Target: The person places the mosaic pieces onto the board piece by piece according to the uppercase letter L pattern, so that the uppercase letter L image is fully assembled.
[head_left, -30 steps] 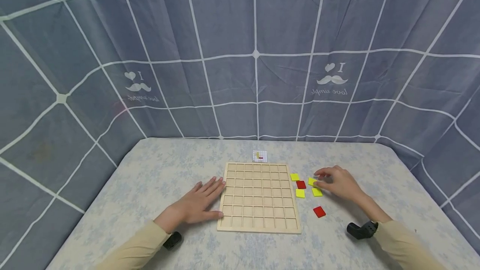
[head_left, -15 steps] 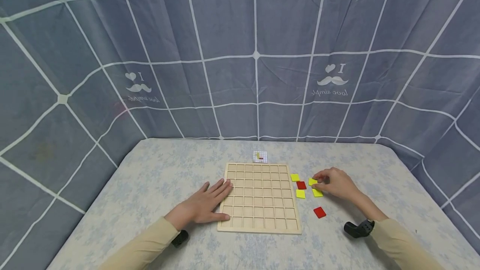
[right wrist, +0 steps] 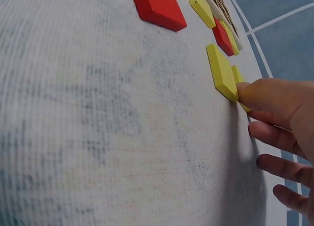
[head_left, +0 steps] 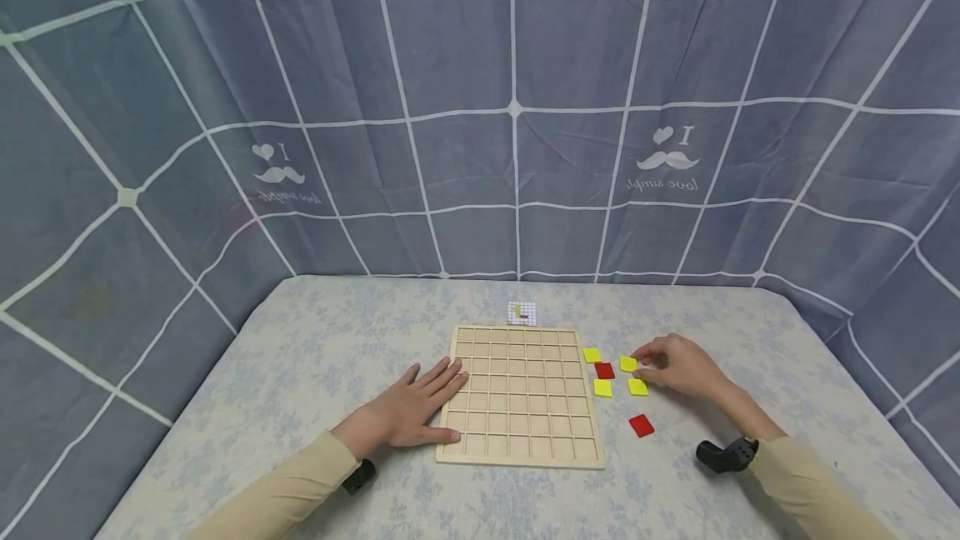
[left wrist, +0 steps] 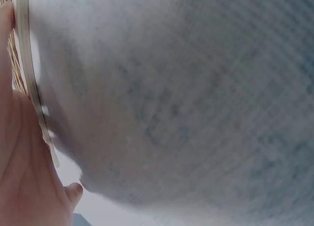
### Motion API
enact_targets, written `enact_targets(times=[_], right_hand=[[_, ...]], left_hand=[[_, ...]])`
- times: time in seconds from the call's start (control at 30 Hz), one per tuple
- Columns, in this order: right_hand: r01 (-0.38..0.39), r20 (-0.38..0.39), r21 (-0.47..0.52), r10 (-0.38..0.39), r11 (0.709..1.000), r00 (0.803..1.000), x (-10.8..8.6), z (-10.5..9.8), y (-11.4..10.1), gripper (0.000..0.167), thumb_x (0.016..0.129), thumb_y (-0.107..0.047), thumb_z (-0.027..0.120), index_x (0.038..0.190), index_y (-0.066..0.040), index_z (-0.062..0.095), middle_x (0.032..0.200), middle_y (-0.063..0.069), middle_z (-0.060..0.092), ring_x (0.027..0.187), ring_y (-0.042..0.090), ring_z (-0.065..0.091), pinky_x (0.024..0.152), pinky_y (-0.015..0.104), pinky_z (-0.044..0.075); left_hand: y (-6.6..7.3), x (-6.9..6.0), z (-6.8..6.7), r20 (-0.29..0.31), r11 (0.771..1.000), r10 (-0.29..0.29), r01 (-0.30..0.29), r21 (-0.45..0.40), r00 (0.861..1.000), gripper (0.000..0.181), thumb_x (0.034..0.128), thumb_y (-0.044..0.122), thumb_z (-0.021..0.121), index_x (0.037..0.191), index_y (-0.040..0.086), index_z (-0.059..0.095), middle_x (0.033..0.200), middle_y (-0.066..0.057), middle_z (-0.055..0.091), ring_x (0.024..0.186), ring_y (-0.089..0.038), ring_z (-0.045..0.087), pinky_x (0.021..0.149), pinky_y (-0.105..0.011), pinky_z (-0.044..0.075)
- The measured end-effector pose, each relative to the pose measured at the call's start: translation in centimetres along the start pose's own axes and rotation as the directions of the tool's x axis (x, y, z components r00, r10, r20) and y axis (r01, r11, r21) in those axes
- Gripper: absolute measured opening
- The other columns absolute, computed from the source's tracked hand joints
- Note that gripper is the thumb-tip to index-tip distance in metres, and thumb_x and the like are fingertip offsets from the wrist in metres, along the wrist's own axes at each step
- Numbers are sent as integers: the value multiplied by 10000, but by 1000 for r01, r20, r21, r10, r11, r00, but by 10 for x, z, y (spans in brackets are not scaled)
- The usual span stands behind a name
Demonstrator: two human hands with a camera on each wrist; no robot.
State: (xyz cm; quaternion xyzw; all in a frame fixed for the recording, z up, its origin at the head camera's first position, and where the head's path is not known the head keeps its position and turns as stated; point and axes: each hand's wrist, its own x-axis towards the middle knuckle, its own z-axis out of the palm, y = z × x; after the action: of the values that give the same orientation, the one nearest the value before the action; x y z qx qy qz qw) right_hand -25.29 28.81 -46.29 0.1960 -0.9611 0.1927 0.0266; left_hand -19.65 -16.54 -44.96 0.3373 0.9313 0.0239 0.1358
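Note:
My left hand lies with fingers spread over the left edge of a wooden grid board. In the left wrist view its palm is beside the board's rim. To the board's right, my right hand pinches a yellow square tile at its right side between thumb and index finger. The right wrist view has the thumb against that tile, partly hiding it. Just nearer lies another yellow tile, flat on the table.
Between hand and board lie two yellow tiles and a red tile. Another red tile is nearer the front. A small pattern card sits behind the board. A grid-patterned curtain hangs behind the table.
My left hand has slid right, further onto the board's edge. The right thumb and index finger have closed on the yellow tile, which has hardly moved.

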Motion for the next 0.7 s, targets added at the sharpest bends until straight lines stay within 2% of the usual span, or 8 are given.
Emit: enact_targets(times=[0.2,0.37,0.7], right_hand=[[23,-29,-41,-24,999,999,-2,2,3,278,747,-298,815,957,-122,773,829,-71,700,713,45,531,632,248,454],[28,-59,-67,-32,997,998,-3,1,1,265,734,-312,822,926,-134,778,820,-69,709,710,59,525,624,261,431],[-25,-112,-114,13,993,994,-5,3,-4,257,715,-322,822,870,-123,772,743,-74,681,675,70,486,596,264,391]], left_hand=[[-1,2,2,-39,995,56,-53,90,998,885,904,687,422,1560,152,163,1631,-69,105,1504,-253,120,1160,-584,188],[-1,3,3,-39,985,65,-58,161,997,856,911,688,400,1560,181,171,1631,-55,118,1503,-231,135,1160,-558,221],[-1,1,2,-41,986,100,-93,139,994,806,933,661,384,1559,197,176,1629,-89,103,1502,-259,128,1143,-573,245]])
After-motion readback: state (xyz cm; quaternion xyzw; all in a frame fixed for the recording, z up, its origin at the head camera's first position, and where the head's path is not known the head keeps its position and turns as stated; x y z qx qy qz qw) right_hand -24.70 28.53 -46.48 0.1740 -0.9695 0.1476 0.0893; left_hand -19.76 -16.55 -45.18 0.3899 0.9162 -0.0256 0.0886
